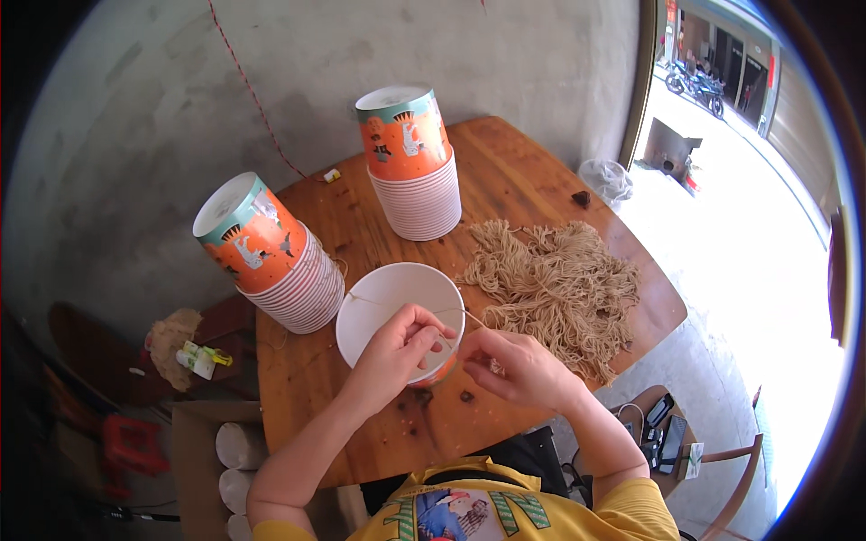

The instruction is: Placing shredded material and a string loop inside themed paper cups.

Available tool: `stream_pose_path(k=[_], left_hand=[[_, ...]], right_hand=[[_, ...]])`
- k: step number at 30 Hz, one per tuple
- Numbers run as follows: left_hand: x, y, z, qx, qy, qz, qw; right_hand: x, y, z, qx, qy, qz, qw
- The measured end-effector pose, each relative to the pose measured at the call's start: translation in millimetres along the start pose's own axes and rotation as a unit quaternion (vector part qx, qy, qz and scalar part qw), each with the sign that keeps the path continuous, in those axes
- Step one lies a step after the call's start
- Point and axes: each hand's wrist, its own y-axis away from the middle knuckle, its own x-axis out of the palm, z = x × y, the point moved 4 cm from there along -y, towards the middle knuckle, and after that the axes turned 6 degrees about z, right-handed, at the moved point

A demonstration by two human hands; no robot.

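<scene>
A thin tan string (449, 310) runs over the near side of an upright paper bucket (383, 287), whose white inside faces up. My left hand (403, 347) is at the bucket's rim, thumb and forefinger pinched on the string. Just right of the bucket, my right hand (514, 362) has its fingers curled together on another part of the same string. One strand trails to the bucket's far left rim. Beside my right hand lies a loose heap of tan string (564, 293).
Two upside-down stacks of orange-and-teal paper buckets stand on the wooden table (361, 455), the left stack (275, 257) leaning and the far stack (413, 167) nearly upright. A carton (194, 451) with white rolled items sits lower left. A chair (735, 487) stands lower right.
</scene>
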Motion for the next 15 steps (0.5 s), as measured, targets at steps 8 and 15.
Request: stream_pose_path(k=[8,15], left_hand=[[9,-14,9,-0.03,0.046,0.03,0.998],[5,-17,14,-0.079,0.042,0.131,0.987]], right_hand=[[-22,-35,4,-0.041,-0.065,0.042,0.996],[-22,-56,-8,0.021,-0.109,0.057,0.992]])
